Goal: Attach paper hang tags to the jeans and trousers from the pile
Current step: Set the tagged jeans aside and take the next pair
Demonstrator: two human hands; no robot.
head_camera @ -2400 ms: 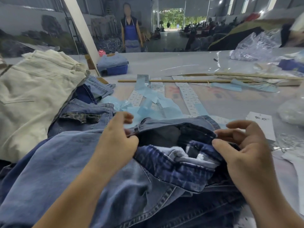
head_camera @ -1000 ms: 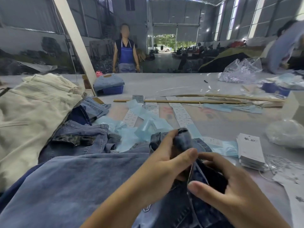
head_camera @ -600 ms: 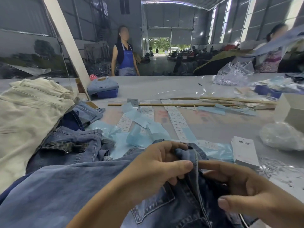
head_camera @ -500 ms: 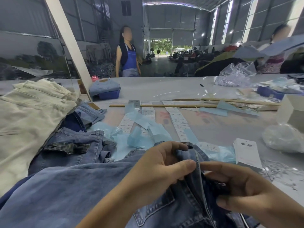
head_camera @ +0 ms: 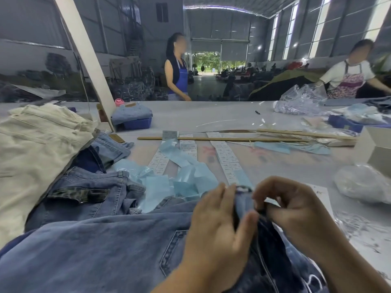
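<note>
Across the grey table lie label strips, blue paper and a side pile of trousers. Blue jeans lie nearest, their waistband raised between both hands. The left hand pinches the band with fingers and thumb; the right hand pinches it just beside. Keep the band taut, I judge, so the tag fastens cleanly. Hang tags lie just beyond the right hand.

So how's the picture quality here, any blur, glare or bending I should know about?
Head view: wide-angle bending curves the roof and tilts the white post. The open doorway and right-hand windows are blown out. Left hand, right hand and the jeans waistband they pinch are soft with motion blur. Mild glare on the table.
</note>
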